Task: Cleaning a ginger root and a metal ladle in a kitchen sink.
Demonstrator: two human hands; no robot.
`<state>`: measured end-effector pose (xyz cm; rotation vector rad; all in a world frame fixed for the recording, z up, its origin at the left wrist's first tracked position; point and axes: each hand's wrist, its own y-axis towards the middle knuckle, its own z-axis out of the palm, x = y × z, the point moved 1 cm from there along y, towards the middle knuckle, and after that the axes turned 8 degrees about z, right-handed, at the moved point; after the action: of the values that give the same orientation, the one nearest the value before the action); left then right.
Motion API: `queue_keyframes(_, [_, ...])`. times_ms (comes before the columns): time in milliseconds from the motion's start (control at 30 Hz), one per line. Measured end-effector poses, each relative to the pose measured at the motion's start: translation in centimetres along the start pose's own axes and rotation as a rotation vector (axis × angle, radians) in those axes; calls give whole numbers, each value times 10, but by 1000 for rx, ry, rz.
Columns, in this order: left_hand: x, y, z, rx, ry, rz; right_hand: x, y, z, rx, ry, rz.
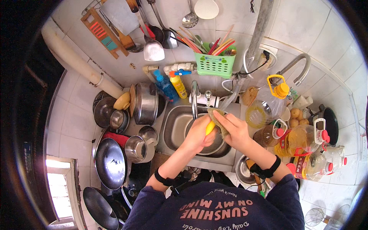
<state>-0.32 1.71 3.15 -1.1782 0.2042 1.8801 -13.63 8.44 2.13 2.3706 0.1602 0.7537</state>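
Observation:
My left hand (199, 132) grips a short yellow handle (210, 128), perhaps of a small kitchen tool; the rest of it is hidden. Over its far end, my right hand (236, 130) presses a greenish-brown scrubbing cloth (216, 118), fingers folded about it. Both hands meet above a stainless steel sink (174, 130). Below them a round metal basin (211, 151) sits in the sink, partly covered by my hands and forearms. The curved chrome faucet (195, 99) stands just behind my left hand.
Left of the sink are stacked pots (146, 103), a steel saucepan (135, 149) and a dark frying pan (110, 164). A blue bottle (166, 87) and yellow bottle (178, 86) stand behind. Large oil jugs (300, 139) crowd the right. A green utensil basket (215, 64) hangs above.

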Motion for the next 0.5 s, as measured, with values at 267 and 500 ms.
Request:
queue_keyframes(267, [-5, 3, 4, 16, -61, -14, -16, 5, -3, -9, -147, -50])
queue_keyframes(500, [-7, -3, 9, 0, -67, -3, -23, 9, -8, -51, -167, -68])
